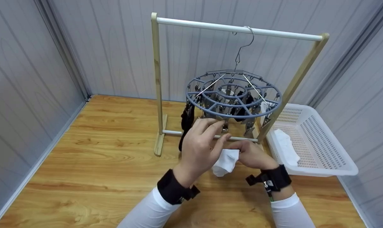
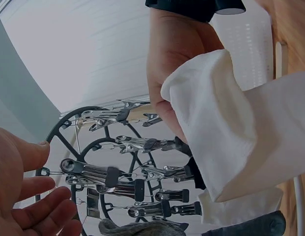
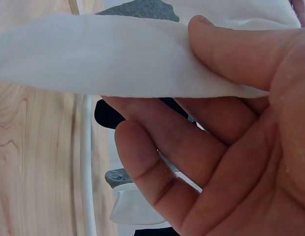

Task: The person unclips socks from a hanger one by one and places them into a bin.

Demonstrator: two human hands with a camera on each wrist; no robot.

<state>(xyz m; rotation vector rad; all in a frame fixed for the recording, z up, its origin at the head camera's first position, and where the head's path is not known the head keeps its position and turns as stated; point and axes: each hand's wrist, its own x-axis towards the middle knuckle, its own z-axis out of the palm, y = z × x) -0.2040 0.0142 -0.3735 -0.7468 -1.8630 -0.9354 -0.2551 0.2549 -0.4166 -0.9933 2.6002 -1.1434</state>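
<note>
Head: R hand pinches white sock, below rnd. clip hanger; L hand nr hanger; plastic basket on R.
L wrist: L fingers loosely extended, nothing held, beside metal clips.
R wrist: thumb atop sock, fingers under.

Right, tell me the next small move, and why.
I'd probably squeeze open the nearest clip with the left hand: its spread fingers are beside that clip and appear to hold nothing, while the right hand pinches the white cloth, just below the round hanger.
</note>
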